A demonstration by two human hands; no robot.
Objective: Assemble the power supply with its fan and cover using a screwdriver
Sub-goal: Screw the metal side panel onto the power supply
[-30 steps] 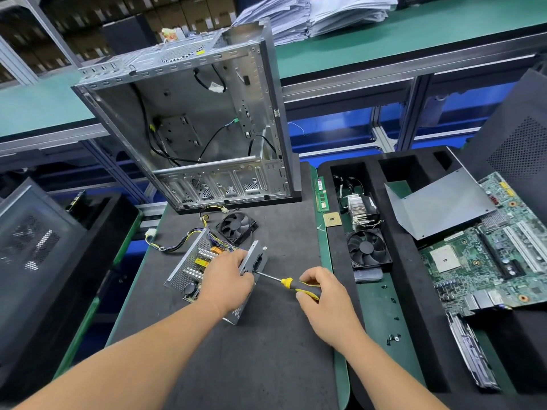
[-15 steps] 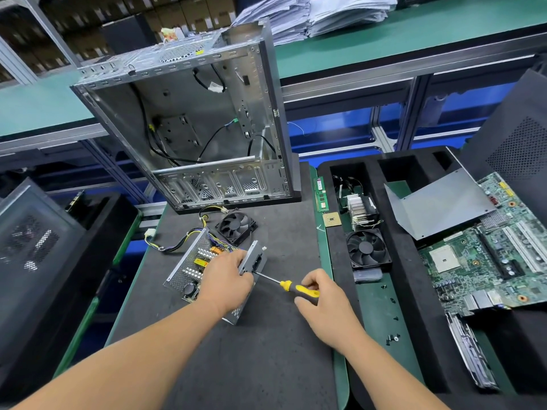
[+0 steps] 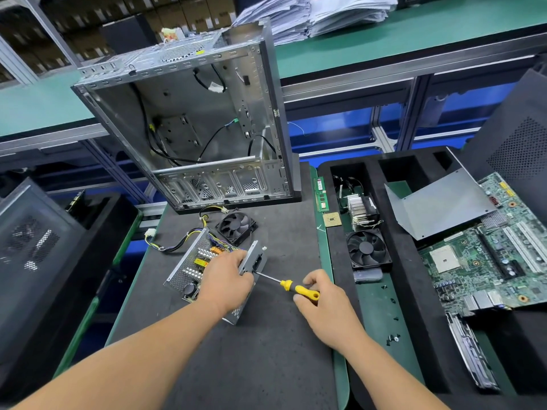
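Observation:
The open power supply (image 3: pixel 189 266) lies on the dark mat, its circuit board and coils exposed and its cables trailing to the upper left. My left hand (image 3: pixel 226 281) grips its right end at the rear panel (image 3: pixel 254 258). My right hand (image 3: pixel 318 303) holds the yellow-handled screwdriver (image 3: pixel 299 289); its shaft points up-left with the tip against the rear panel's lower edge. A loose black fan (image 3: pixel 236 226) lies just beyond the supply. The bent grey metal cover (image 3: pixel 435 204) rests in the foam tray at right.
An open computer case (image 3: pixel 189 119) stands at the back of the mat. The black foam tray (image 3: pixel 408 291) on the right holds a second fan (image 3: pixel 367 249), a heatsink (image 3: pixel 359 207), a motherboard (image 3: pixel 479 261) and small screws (image 3: pixel 392 338). A dark side panel (image 3: pixel 32 241) sits at the left.
My right hand has turned on the screwdriver handle and shifted its fingers, with the tip staying at the rear panel. My left hand keeps its hold on the supply.

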